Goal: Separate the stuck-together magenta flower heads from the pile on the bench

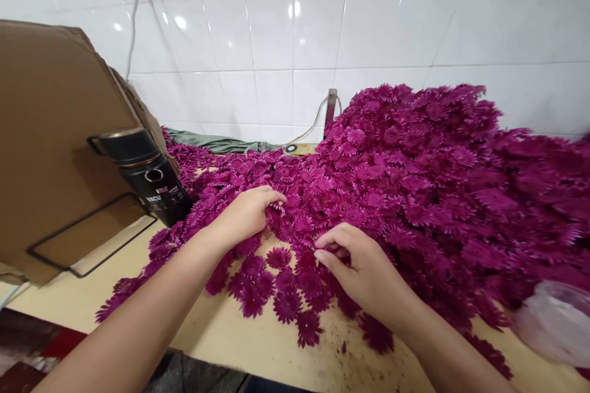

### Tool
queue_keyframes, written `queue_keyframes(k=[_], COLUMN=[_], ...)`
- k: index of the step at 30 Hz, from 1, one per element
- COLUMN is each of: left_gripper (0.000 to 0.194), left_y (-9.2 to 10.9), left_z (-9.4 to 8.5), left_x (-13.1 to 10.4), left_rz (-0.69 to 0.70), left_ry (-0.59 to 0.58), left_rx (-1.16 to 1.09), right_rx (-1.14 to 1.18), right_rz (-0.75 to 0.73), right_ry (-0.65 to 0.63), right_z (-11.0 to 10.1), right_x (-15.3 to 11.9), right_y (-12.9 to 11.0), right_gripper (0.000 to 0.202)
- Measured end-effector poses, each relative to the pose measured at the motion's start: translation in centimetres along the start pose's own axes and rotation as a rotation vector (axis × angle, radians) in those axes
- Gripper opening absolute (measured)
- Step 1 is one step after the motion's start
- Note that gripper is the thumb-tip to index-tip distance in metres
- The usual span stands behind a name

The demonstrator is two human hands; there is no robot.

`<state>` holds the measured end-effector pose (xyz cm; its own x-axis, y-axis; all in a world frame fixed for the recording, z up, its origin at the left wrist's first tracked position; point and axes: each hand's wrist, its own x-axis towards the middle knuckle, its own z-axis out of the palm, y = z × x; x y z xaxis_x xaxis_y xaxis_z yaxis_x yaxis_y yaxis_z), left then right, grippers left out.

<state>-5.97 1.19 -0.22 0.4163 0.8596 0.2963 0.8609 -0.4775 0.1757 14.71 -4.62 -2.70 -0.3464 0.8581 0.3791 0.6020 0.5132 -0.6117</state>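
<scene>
While purple flowers point(415, 196) are spread around narrowed fingers point(325, 256), left hand point(246, 215) farther, right hand point(366, 273) nearer, any hold cannot be told.

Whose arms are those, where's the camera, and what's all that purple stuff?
There's no robot here, just one person's bare arms. The camera sits on that person's head, looking forward and down, so you see roughly what they see.

The purple stuff is a big heap of flower shapes on a pale tabletop. A black flask and brown cardboard are on the left.

The left hand is reaching among the flowers; the right hand has its thumb and finger close together. I can't tell whether either is gripping one.
</scene>
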Motion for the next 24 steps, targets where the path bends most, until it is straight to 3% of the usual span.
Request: queue_keyframes(k=[5,11,14,18,24], left_gripper=[0.062,0.050,0.047,0.044,0.030], left_y=[1.2,2.2,2.3,2.4,2.7], left_z=[0.3,1.6,2.1,2.2,2.7], left_x=[0.1,-0.1,-0.5,-1.2,-1.9], left_rz=[-0.001,-0.049,-0.061,-0.008,0.066], left_ry=[0.037,0.114,0.107,0.070,0.049], left_rx=[-0.239,-0.584,-0.678,-0.484,-0.295], right_rx=[0.074,0.191,0.078,-0.101,-0.306], right_rz=[0.094,0.127,0.123,0.134,0.245], right_ry=[0.138,0.029,0.121,0.279,0.490], right_z=[2.1,3.0,2.5,-0.2,-8.7], right_x=[2.7,5.0,5.0,4.1,-0.8], right_y=[-0.4,-0.2,0.5,1.6,3.8], right_gripper=[0.019,0.012,0.011,0.011,0.013])
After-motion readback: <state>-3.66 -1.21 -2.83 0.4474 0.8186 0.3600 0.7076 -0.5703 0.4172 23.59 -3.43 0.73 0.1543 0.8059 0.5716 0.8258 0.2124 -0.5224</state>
